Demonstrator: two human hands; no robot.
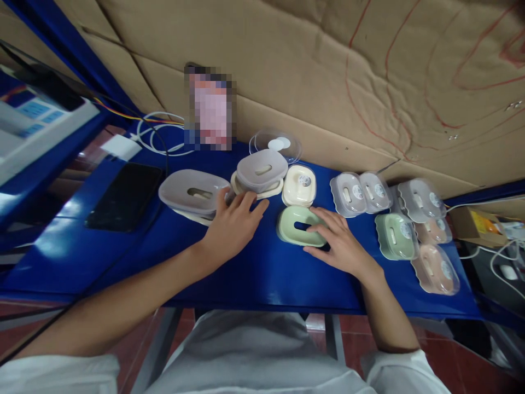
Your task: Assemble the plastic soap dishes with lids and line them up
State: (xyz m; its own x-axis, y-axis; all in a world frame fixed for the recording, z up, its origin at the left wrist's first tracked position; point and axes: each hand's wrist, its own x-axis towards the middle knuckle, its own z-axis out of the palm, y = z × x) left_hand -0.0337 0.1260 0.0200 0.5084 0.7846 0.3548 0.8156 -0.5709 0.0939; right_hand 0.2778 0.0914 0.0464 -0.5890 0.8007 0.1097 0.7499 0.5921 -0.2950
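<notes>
My left hand reaches over the blue table, fingers stretched and apart, its tips at the edge of a grey soap-dish part and close to a second grey one stacked on cream pieces. It holds nothing. My right hand rests with fingers and thumb on the green soap-dish piece, which lies flat in the middle. A cream soap dish with a sticker sits just behind the green one.
To the right lie several packed soap dishes with clear lids, among them a green one and a pink one. A clear lid leans at the cardboard wall. A black phone and white cables lie at the left.
</notes>
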